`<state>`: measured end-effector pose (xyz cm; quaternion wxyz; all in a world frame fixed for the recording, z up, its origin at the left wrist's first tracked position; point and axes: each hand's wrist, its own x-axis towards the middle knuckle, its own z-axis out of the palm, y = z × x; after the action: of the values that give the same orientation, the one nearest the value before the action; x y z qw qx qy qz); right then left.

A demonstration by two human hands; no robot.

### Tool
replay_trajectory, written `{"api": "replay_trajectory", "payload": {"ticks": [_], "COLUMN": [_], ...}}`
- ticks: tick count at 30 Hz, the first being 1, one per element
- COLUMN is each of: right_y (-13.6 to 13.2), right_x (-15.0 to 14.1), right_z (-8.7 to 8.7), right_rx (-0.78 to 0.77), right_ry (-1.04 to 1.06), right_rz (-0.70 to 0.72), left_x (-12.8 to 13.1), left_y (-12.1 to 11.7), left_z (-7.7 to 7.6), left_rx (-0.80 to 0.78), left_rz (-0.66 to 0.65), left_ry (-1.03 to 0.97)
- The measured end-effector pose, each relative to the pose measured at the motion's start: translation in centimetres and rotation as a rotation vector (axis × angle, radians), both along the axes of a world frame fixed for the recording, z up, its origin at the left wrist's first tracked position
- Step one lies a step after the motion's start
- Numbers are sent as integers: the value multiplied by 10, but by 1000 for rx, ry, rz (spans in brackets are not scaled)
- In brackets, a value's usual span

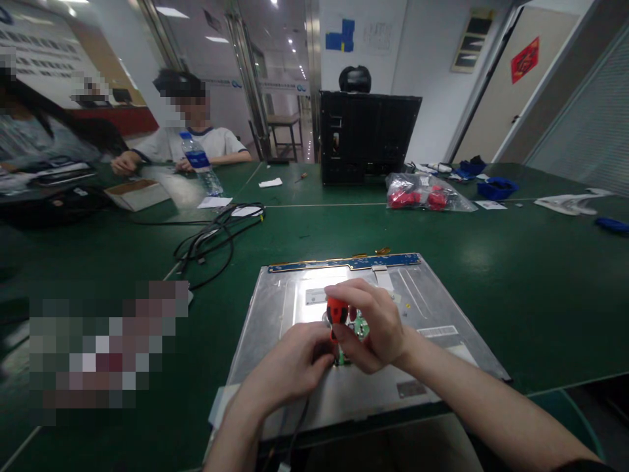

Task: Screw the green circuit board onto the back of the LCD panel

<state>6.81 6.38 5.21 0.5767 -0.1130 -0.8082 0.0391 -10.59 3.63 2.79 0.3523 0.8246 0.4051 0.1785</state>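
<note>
My right hand point(376, 324) grips the orange-and-black handle of a screwdriver point(337, 310), held upright over a small green circuit board point(361, 326). The board sits on the bare metal back of a display panel point(275, 314), partly covered by my hands. Close to the screwdriver's lower end is my left hand point(299, 360), its fingers curled together at the board's left edge. What those fingers hold is hidden. A blue circuit strip point(344, 263) runs along the panel's far edge. From beneath my left hand a thin black cable point(299, 429) hangs toward me.
Coiled black cables point(211, 229) lie to the left, with a water bottle point(201, 164) and an open box point(137, 195) beyond. A black monitor casing point(368, 137) stands at the back, near a plastic bag of red items point(427, 193). Two people sit at the far left.
</note>
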Motion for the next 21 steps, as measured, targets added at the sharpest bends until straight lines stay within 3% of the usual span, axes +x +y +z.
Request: {"api": "replay_trajectory", "payload": {"ticks": [5, 15, 21], "right_y": [0, 2, 1], "right_x": [-3, 0, -1], "right_z": [-2, -4, -4], "right_rx": [31, -17, -25], "right_ry": [37, 5, 10], "right_rz": [-112, -9, -26], "left_x": [0, 0, -2], "left_y": [-2, -2, 1], "left_z": [3, 1, -4], "left_rx": [24, -16, -45], "left_rz": [37, 26, 23], "left_ry": [-30, 18, 33]}}
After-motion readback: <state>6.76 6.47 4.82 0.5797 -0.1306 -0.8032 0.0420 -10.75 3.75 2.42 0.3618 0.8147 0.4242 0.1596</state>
